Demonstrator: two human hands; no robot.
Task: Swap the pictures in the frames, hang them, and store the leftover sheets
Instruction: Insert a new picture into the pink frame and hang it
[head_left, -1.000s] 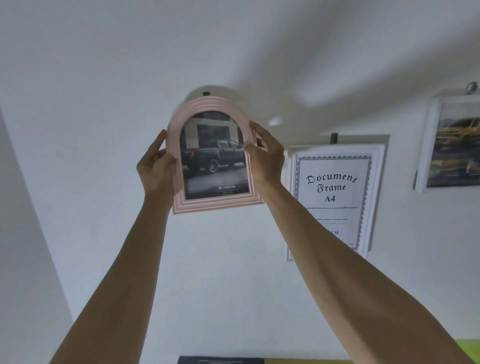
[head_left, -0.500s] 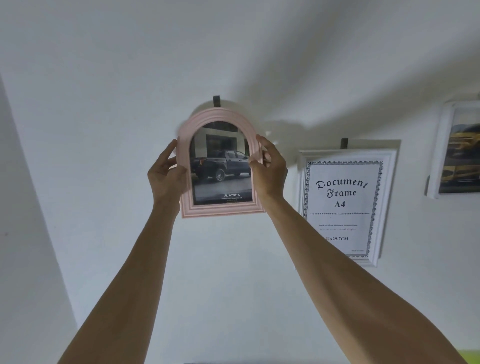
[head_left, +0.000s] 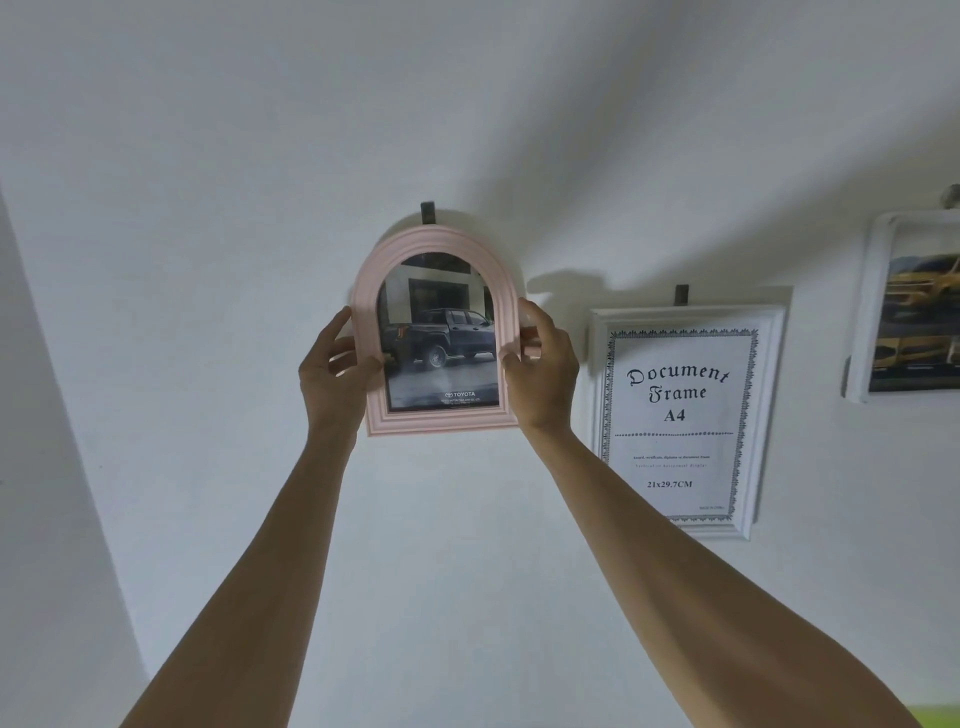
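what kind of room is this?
Probably a home or office interior, at a plain white wall used for hanging pictures: hooks, a white A4 frame, a car photo, and both hands holding a pink frame up to it.

Bare wall (head_left: 208, 260) left of pink frame (head_left: 439, 423)
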